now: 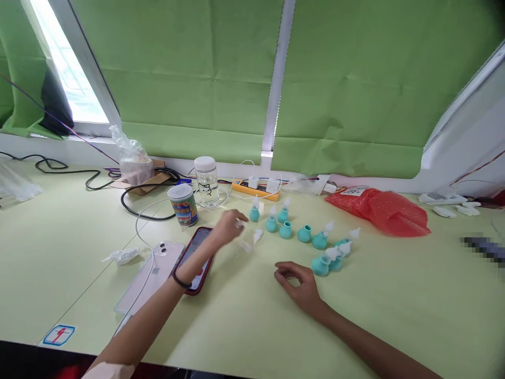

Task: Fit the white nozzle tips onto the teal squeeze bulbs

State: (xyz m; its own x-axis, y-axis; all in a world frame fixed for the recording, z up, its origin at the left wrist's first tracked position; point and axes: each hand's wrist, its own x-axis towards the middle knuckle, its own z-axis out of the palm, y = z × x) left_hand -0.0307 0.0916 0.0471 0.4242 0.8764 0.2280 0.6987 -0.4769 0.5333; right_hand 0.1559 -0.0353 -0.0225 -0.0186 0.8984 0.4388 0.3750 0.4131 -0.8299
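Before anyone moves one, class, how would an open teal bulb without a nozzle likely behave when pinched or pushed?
The open teal bulb looks matte and rubbery, so it may give when pinched. Its small size and hollow neck suggest it is light. Its rounded sides could let it roll if knocked over.

Bulbs point(304, 235) arrayed on the tabletop point(252, 326) beyond and beside the right grip point(303, 289), bag point(394, 213) laid farther right, phones point(158, 271) placed left of the left grip point(228, 227), power strip point(255, 191) set beyond it
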